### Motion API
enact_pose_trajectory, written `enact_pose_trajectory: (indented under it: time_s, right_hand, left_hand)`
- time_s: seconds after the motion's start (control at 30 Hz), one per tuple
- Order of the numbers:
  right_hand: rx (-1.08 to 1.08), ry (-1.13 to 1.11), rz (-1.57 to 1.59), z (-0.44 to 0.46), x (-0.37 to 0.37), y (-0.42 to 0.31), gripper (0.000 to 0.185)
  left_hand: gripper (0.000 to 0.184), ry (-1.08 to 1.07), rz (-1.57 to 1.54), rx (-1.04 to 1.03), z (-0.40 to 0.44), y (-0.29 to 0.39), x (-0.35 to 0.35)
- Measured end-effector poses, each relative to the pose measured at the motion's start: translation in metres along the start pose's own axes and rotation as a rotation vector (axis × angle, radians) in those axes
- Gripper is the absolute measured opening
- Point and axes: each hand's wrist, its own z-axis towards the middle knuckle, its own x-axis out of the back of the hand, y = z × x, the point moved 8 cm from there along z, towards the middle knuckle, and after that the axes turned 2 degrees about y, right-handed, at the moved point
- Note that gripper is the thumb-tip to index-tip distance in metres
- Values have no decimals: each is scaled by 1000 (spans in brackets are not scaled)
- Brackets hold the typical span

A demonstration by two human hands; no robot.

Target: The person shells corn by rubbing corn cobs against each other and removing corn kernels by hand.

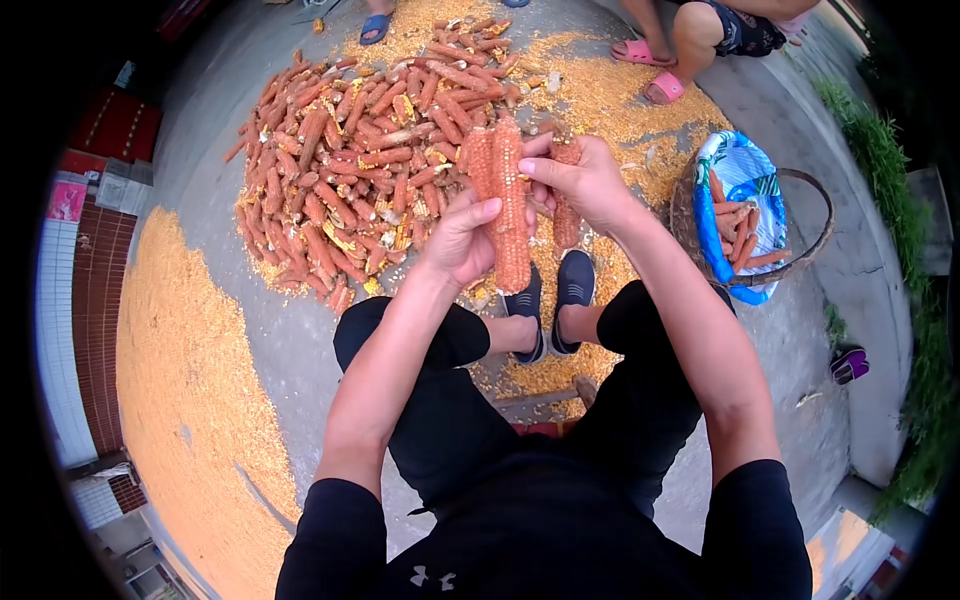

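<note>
Two reddish corn cobs (511, 215), nearly bare of kernels, stand side by side in my left hand (463, 240), its thumb lying against them. My right hand (580, 182) has its fingers wrapped round another bare cob (567, 215) and its thumb tip touches the cobs in my left hand. A few yellow kernels show near that thumb. Beyond my hands lies a large heap of cobs (340, 170), most of them bare, a few with yellow kernels left on.
A basket (710, 215) with a blue-and-white lining stands at the right, holding cobs. Loose kernels (190, 400) spread over the ground at the left. Another person's feet in pink sandals (665, 88) are at the upper right; a blue slipper (375, 28) is at the top.
</note>
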Motion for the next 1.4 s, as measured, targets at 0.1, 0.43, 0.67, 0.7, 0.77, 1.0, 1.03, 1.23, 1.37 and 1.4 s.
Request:
enact_pose_trajectory:
  time_s: [0.1, 0.43, 0.67, 0.7, 0.77, 1.0, 1.03, 1.23, 1.37, 1.4]
  right_hand:
    - [-23, 24, -1, -3, 0, 0, 19]
    - [-55, 2, 22, 0, -1, 11, 16]
    - [-135, 134, -94, 2, 8, 6, 11]
    - [-168, 172, -157, 1, 15, 12, 13]
    - [199, 228, -765, -4, 27, -15, 20]
    - [-30, 137, -647, -15, 28, -2, 40]
    - [-175, 85, -483, -17, 23, 4, 42]
    - [-336, -238, -516, -26, -20, 29, 52]
    - [-374, -284, -376, -29, -20, 43, 47]
    - [-379, -286, -325, -32, -21, 42, 46]
  left_hand:
    - [81, 10, -28, -16, 3, -1, 2]
    - [84, -6, -10, 8, 0, -4, 3]
    - [57, 64, 31, -20, 7, 2, 10]
    - [52, 114, 54, -22, 5, 2, 17]
    - [46, 158, 99, -65, 4, 7, 28]
    - [41, 361, 57, -207, 3, 12, 62]
    - [41, 368, 40, -217, 5, 13, 64]
    - [43, 446, -19, -243, 1, 14, 67]
    - [48, 352, 16, -210, 5, 8, 62]
    - [47, 321, 19, -190, 6, 7, 57]
